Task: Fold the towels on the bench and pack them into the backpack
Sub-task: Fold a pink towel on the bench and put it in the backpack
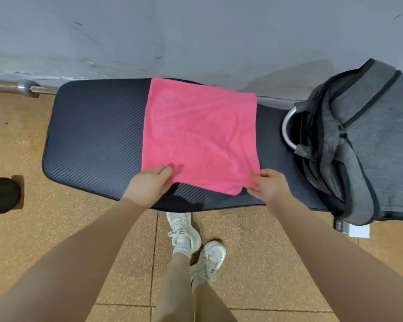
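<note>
A pink towel (199, 133) lies spread flat across the middle of the dark padded bench (96, 140). My left hand (149, 184) pinches the towel's near left corner. At the near right corner, my right hand (269, 185) pinches the edge, where the cloth is slightly lifted and creased. A grey backpack (363, 140) stands on the right end of the bench, its top opening facing the towel.
A grey wall (196, 31) runs directly behind the bench. A metal bar (28, 88) lies on the floor at far left, and a black round object (1, 195) sits on the floor at left. My feet in white shoes (196, 242) stand below the bench edge.
</note>
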Demonstrator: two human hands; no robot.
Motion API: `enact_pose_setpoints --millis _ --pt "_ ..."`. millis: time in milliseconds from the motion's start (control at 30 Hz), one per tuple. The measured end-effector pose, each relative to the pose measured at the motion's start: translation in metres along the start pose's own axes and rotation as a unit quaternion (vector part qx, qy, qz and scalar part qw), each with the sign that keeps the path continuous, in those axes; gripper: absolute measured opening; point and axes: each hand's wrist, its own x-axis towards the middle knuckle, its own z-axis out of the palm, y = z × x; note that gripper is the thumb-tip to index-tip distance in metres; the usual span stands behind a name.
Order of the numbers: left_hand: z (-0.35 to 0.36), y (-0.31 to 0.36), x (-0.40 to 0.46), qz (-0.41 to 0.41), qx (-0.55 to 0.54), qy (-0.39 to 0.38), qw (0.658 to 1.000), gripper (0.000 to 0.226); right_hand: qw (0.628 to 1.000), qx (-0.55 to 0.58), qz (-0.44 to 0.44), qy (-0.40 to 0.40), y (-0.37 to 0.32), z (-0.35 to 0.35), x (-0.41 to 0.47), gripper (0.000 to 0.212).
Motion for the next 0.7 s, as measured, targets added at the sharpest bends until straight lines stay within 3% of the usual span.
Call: enact_pose_setpoints --millis 67,100,233,333,433,567,700 --pt "-0.004 -0.001 -0.012 0.017 -0.003 0.027 0.999 0.038 0.998 0.052 0.004 -0.039 0.0 -0.001 -0.006 0.004" --pt "-0.006 -0.002 -0.017 0.019 0.012 0.036 0.999 0.033 0.996 0.07 0.011 -0.057 0.003 0.0 -0.008 0.011" --pt "-0.009 -0.006 -0.026 -0.048 0.114 0.017 0.992 0.034 0.993 0.059 0.041 -0.099 0.021 0.01 -0.001 0.022" --pt "-0.004 -0.012 -0.026 -0.151 0.123 0.0 0.981 0.026 0.999 -0.012 0.005 -0.03 0.035 0.018 0.007 0.005" --pt "0.003 -0.02 -0.028 -0.2 0.106 -0.003 0.974 0.024 0.997 -0.071 -0.032 0.026 0.038 0.023 0.01 0.017" --pt "0.004 -0.021 -0.034 -0.244 -0.003 0.04 0.969 0.021 0.971 -0.213 -0.085 0.065 0.037 0.026 0.007 0.025" --pt "0.007 -0.019 -0.036 -0.408 -0.165 0.068 0.895 0.023 0.955 -0.255 -0.101 0.116 0.047 0.037 0.005 0.014"
